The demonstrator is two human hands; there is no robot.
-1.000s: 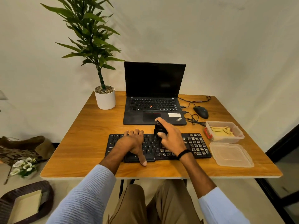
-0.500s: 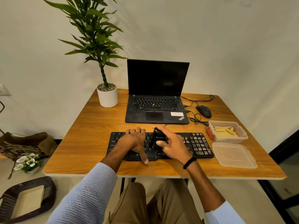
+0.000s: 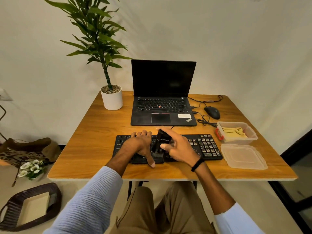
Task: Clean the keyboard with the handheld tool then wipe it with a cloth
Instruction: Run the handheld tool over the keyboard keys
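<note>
My right hand (image 3: pixel 179 147) tight around the slim black tool (image 3: pixel 163 140), bristly tip on the flat keyboard (image 3: pixel 206 146) (left hand (image 3: pixel 138 144) flat alongside, fingers relaxed).

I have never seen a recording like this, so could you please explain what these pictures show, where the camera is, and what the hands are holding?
There is no robot here. These are a person's two bare hands, seen from a wide-angle camera worn on the head and looking down. On the wooden table lie a black keyboard, an open laptop, a mouse, a potted plant and a clear box holding a yellow cloth, with its lid beside it. The left hand rests on the keyboard. The right hand grips the black handheld tool, its brush end down on the keys.
</note>
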